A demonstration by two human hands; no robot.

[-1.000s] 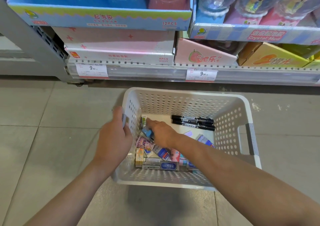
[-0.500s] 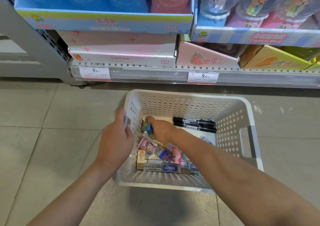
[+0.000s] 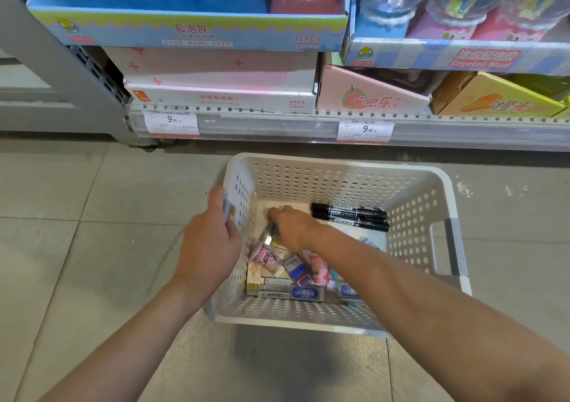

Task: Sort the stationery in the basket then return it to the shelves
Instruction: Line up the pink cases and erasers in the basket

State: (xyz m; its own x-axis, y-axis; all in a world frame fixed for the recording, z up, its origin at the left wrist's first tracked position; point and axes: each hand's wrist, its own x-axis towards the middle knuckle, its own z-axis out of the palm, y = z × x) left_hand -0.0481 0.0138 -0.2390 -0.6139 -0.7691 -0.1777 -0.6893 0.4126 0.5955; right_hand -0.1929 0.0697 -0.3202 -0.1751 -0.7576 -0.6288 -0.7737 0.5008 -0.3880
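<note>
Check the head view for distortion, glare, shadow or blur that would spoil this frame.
Head view: wide-angle bending tilts the shelf edge and stretches both forearms; soft glare on its clear strip; a dim shadow on the floor under the basket; small packets beneath the right hand are too blurred to read; the left hand on the rim is sharp.

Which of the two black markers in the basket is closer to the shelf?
The upper black marker, lying against the far side of the white perforated basket. The other black marker lies alongside it, on the side towards the erasers.
</note>
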